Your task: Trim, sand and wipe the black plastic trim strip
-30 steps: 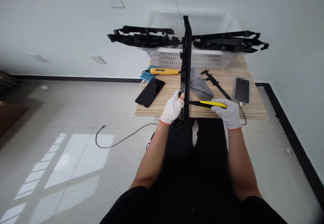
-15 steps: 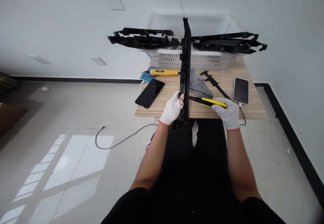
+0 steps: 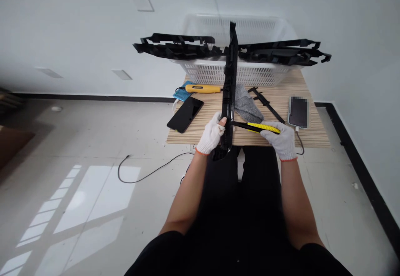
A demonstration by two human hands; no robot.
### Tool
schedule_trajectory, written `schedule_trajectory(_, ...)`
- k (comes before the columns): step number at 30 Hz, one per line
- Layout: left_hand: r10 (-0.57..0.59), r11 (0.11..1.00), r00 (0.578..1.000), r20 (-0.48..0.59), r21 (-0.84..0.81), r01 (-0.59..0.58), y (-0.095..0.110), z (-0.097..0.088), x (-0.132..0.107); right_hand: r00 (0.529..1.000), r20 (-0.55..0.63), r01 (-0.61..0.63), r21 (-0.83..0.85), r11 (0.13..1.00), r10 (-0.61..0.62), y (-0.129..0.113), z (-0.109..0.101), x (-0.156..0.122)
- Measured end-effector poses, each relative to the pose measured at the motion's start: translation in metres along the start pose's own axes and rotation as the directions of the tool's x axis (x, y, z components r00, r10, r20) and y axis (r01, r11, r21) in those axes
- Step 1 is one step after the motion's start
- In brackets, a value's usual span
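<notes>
A long black plastic trim piece [image 3: 230, 80] stands lengthwise before me, its lower end over the table's front edge. My left hand [image 3: 213, 134], in a white knit glove with the thumb tip bare, is closed around it near that lower end. In my right hand [image 3: 280, 139], also gloved, is a yellow and black utility knife [image 3: 258, 127], pointing left. The knife's tip meets the right edge of the trim piece, close to my left thumb; whether it cuts in I cannot tell.
A white plastic basket [image 3: 206, 73] at the back carries more black trim pieces [image 3: 178, 51]. On the wooden table [image 3: 250, 139] lie a yellow-handled tool [image 3: 203, 88], a black phone [image 3: 185, 115], a grey cloth [image 3: 248, 105], a caliper [image 3: 268, 105] and a plugged-in phone [image 3: 298, 111].
The trim piece has turned slightly, its top shifting right and its face now shinier. The knife has moved a little left and down at its tip. Both hands keep their hold.
</notes>
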State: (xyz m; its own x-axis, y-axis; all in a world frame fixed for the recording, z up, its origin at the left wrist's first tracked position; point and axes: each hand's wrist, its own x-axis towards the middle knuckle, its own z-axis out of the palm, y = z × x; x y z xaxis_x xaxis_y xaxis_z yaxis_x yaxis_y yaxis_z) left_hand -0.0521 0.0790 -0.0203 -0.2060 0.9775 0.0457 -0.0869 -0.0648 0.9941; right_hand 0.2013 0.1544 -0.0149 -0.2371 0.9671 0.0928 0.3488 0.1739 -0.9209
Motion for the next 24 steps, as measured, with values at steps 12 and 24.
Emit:
schedule_trajectory(12,-0.055,0.997,0.998,-0.009,0.048,0.055,-0.0024,-0.0031,0.0053,0.999,-0.025,0.03,0.006,1.0,-0.03,-0.0028,0.0021,-0.0008)
schedule_trajectory(24,-0.009,0.975,0.997,-0.075,0.223,0.025,-0.0032,-0.0063,0.0057,1.0,0.018,-0.015,0.038,0.999,0.015,-0.0015,0.0008,0.0003)
